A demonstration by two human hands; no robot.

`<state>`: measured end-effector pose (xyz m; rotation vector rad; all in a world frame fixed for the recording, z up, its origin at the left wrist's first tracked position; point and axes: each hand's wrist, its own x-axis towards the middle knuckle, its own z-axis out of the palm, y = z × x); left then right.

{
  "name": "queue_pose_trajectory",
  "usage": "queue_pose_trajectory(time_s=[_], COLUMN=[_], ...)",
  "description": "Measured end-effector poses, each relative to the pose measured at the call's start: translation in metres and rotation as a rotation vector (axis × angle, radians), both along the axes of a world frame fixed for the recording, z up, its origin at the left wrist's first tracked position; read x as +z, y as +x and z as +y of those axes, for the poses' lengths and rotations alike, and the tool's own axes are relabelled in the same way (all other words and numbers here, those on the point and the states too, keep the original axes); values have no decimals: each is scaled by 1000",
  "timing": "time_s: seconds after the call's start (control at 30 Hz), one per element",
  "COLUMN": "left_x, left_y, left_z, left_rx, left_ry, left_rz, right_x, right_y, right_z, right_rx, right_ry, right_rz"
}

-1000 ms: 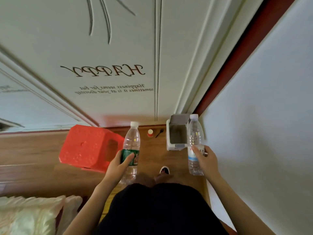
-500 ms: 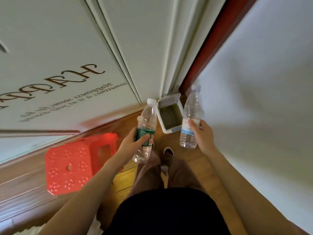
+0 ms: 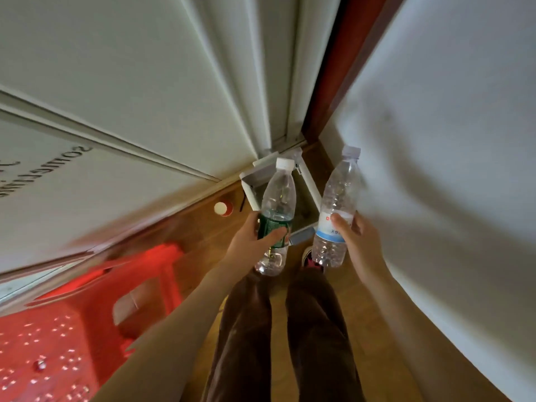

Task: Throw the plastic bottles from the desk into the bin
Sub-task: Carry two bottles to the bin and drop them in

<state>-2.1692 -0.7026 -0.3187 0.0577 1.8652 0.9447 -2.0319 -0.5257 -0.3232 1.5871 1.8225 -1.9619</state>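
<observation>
The person is standing on a wooden plank floor point(image 3: 374, 329), looking down at two clear plastic bottles held out in front of the legs. The left hand point(image 3: 251, 241) is wrapping its fingers and thumb tightly around the green-labelled bottle point(image 3: 277, 216), gripping it across the glossy green band; this bottle is smooth and rounded at the shoulder, ribbed near the base, and is wearing a white screw cap. The right hand point(image 3: 357, 240) is closing around the blue-labelled bottle point(image 3: 338, 210), thumb pressing on the white and blue wrapper; its transparent wall is moulded into faceted, diamond-like ridges above and below the label, and its cap is looking pale and translucent. Both bottles are standing nearly upright, tilting slightly away from the body, and appearing empty. They are hovering just in front of and over the bin point(image 3: 304, 198), a small white rectangular box with thin hard walls and an open top, sitting on the floor in the corner where a pale panelled cabinet door point(image 3: 145, 91) is meeting a plain white wall point(image 3: 449, 140). A small red cup point(image 3: 223, 208) with a white rim is lying on the floor just beside the bin. A red perforated plastic stool point(image 3: 72, 329) is blurring at lower left. Dark brown trousers point(image 3: 246, 329) are covering the legs below the bottles.
</observation>
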Motion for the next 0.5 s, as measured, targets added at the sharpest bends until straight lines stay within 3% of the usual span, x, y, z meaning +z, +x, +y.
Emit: queue_pose_trajectory(time_s=[0.23,0.5], left_x=[-111,-149], left_y=[4,6], left_z=[49,62], left_rx=[172,167], left_ry=[59,124], left_rz=[143,363], right_x=[-106,-152], right_y=[-2,-2], right_z=[39,53], right_rx=[134,182], right_ry=[-75,-177], right_rz=[49,127])
